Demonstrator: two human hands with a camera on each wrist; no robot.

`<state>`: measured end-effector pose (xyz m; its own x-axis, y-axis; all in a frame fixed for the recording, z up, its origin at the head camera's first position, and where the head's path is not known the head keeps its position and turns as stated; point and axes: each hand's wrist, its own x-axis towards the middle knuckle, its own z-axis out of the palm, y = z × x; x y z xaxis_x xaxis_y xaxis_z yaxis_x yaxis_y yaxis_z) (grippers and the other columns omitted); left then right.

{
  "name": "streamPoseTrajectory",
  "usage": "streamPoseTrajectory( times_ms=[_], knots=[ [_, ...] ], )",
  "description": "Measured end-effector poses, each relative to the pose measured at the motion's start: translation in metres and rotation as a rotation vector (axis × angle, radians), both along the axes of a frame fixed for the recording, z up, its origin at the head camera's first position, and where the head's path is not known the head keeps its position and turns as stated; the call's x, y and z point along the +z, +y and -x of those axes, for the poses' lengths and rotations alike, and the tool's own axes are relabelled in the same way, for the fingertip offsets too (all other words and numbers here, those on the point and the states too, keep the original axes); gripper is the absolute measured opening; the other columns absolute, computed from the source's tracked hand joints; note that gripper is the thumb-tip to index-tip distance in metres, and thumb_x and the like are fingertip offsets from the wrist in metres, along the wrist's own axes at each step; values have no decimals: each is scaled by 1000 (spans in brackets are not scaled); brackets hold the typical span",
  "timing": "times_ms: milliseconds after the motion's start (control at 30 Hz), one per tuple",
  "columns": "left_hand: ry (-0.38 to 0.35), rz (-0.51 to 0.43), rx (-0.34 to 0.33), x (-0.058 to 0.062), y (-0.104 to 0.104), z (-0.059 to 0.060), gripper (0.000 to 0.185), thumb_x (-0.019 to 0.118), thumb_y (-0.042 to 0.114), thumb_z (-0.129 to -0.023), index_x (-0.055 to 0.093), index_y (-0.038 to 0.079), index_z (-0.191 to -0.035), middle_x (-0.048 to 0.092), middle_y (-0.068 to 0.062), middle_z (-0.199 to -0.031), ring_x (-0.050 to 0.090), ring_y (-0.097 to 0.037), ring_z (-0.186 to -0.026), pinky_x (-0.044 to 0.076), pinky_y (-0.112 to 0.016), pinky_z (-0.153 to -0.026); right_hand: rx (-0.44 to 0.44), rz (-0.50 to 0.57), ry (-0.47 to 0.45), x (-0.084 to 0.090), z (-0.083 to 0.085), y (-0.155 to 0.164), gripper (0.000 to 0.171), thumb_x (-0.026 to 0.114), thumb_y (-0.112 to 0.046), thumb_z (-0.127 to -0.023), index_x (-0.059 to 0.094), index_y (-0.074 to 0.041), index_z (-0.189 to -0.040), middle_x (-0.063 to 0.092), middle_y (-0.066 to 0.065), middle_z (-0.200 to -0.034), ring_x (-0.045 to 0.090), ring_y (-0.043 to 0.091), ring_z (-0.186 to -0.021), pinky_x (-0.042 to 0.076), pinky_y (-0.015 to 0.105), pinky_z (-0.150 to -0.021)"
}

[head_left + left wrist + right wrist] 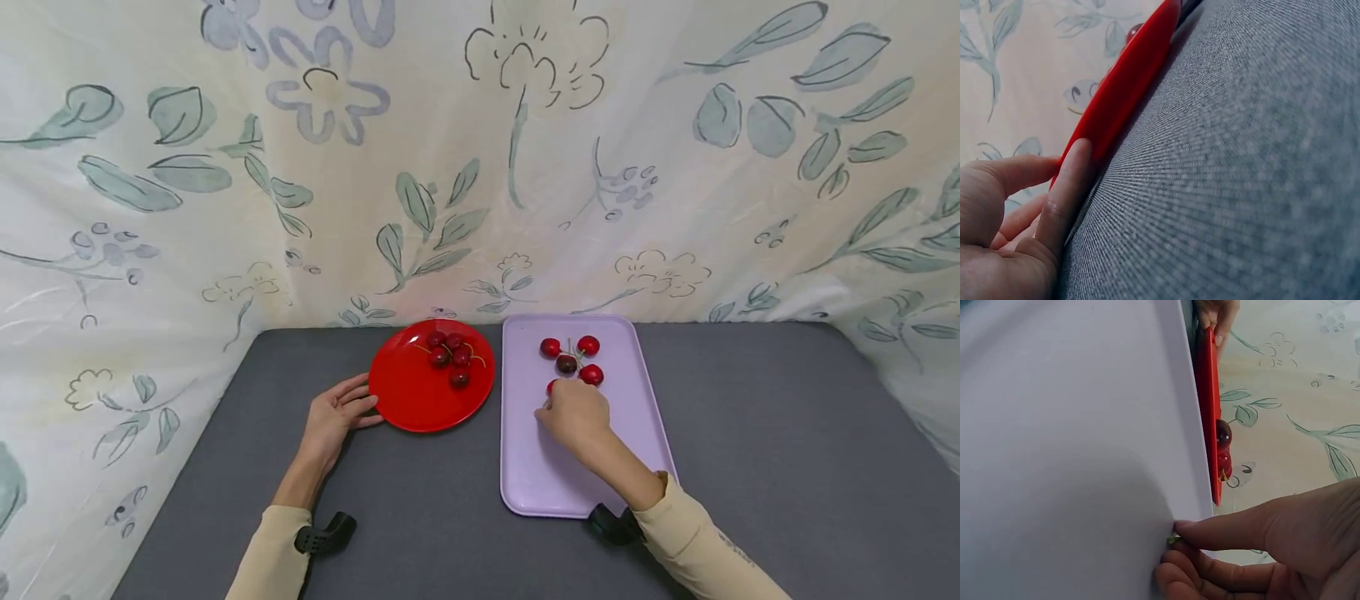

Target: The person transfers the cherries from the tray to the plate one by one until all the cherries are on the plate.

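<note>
On the left, a round red plate (420,404) carries several dark red cherries (440,357) with stems. My left hand (339,414) holds its near-left rim, thumb (1075,162) against the outer wall and a finger at the upper edge. Over the lilac rectangular tray (517,467), my right hand (577,412) pinches something small with a green stem end (1174,539) between thumb and fingers. A red cherry (551,387) peeks out by those fingers in the head view; the hand hides the rest. Just beyond lie several more cherries (591,374) on the tray.
Plate and tray stand side by side with a narrow gap, near the far edge of the dark grey table (420,517). Behind them hangs a pale curtain (450,125) with leaf and flower drawings. Black straps (326,535) sit at both wrists.
</note>
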<state>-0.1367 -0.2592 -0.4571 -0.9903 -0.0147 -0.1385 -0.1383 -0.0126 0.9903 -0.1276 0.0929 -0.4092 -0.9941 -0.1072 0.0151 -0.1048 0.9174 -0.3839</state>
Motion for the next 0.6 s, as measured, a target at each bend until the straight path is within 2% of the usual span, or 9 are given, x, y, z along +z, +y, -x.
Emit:
streamPoseTrajectory(
  times_ms=[167, 400, 600],
  knots=[
    [5, 11, 3, -1, 1, 1, 53, 64, 5, -95, 44, -1, -143, 61, -15, -121, 69, -14, -94, 60, -37, -79, 12, 10, -4, 1, -2, 4, 44, 67, -6, -79, 43, -12, -43, 26, -6, -42, 34, 14, -44, 25, 22, -36],
    [10, 4, 1, -1, 1, 0, 53, 64, 5, -94, 44, -2, -143, 63, -11, -118, 70, -14, -94, 60, -37, -79, -13, 80, 26, 8, -5, 13, 45, 62, -3, -76, 35, -14, -41, 21, -7, -43, 22, 10, -43, 18, 20, -37],
    [16, 9, 1, 0, 1, -2, 53, 64, 6, -95, 44, -2, -144, 64, -7, -115, 69, -14, -94, 60, -36, -79, -28, 156, 79, 16, -3, 23, 42, 66, -5, -79, 48, -12, -42, 28, -8, -42, 30, 10, -44, 21, 21, -40]
  ],
)
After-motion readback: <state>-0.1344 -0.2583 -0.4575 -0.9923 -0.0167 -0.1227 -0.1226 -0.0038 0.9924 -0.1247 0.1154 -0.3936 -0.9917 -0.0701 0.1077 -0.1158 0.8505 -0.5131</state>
